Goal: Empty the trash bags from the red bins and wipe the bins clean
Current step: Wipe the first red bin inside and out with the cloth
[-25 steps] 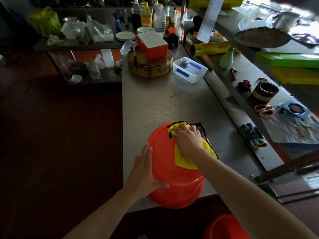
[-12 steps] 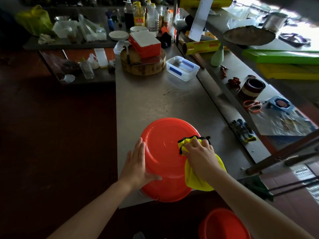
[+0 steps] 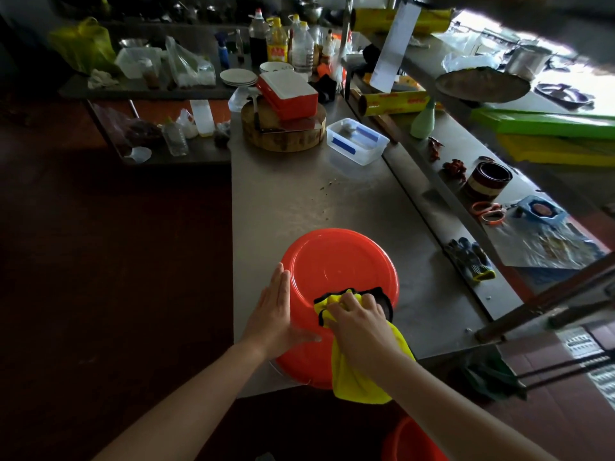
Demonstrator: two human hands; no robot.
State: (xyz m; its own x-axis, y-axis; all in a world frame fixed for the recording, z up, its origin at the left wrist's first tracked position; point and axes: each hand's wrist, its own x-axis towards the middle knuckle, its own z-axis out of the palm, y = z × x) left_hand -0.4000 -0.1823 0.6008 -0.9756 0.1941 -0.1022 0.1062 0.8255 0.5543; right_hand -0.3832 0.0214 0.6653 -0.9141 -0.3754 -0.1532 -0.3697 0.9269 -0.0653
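Note:
A red bin (image 3: pixel 336 264) stands upside down at the near edge of the steel counter (image 3: pixel 299 194), its round base facing up. My left hand (image 3: pixel 274 314) lies flat against the bin's left side, fingers together. My right hand (image 3: pixel 357 319) presses a yellow cloth (image 3: pixel 359 377) with a black edge onto the near right part of the base; the cloth hangs down over the bin's side. A second red bin (image 3: pixel 411 442) shows partly on the floor at the bottom edge.
Farther along the counter sit a clear lidded box (image 3: pixel 357 141) and a round wooden block (image 3: pixel 283 133) with a red box on it. A raised shelf (image 3: pixel 466 181) on the right holds gloves, scissors and a tin. Bottles crowd the back. Dark floor lies to the left.
My right hand has wiped the cloth from the far side of the bin's base towards me and to the near right. The left hand stays on the bin's left side.

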